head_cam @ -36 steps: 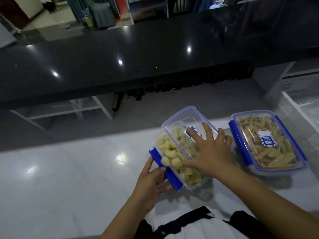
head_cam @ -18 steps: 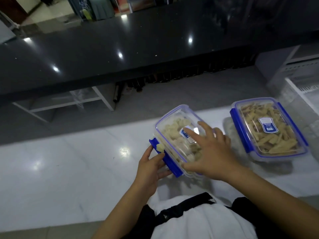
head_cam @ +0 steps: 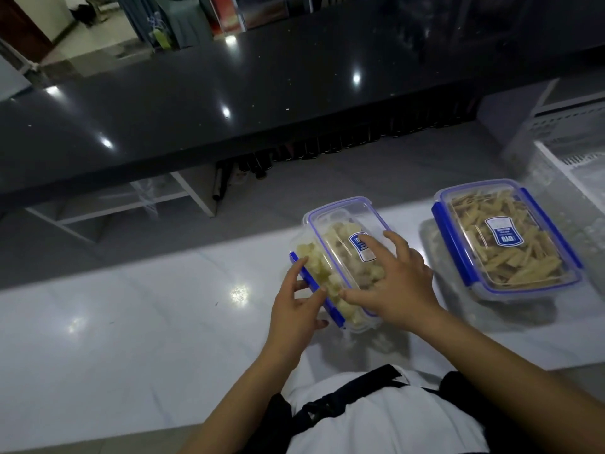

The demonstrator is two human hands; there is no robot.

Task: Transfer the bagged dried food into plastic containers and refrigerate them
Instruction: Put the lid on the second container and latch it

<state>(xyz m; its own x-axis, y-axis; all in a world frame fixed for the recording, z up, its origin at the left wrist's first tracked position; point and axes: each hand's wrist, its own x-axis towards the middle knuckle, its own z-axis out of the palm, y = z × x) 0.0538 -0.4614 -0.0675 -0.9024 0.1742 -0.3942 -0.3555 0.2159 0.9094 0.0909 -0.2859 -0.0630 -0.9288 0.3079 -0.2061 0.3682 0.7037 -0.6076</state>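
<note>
A clear plastic container (head_cam: 314, 257) full of pale round dried pieces stands on the white counter (head_cam: 131, 322). Its clear lid (head_cam: 340, 221) with a blue seal lies on top, tilted. My right hand (head_cam: 389, 283) presses flat on the lid with spread fingers. My left hand (head_cam: 294, 309) pinches the blue side clasp (head_cam: 306, 276) at the container's left edge. A second container (head_cam: 504, 240), filled with tan dried strips, sits to the right with its blue clasps down.
A dark glossy bar top (head_cam: 229, 93) runs across behind the counter, with white shelving (head_cam: 108, 211) under it. A white perforated basket (head_cam: 569, 126) stands at the far right. A dark strap over a white shirt (head_cam: 376, 421) shows at the bottom.
The container of round pieces has shifted slightly under my hands. My left fingers have closed onto the blue clasp; my right hand has stayed pressing on the lid.
</note>
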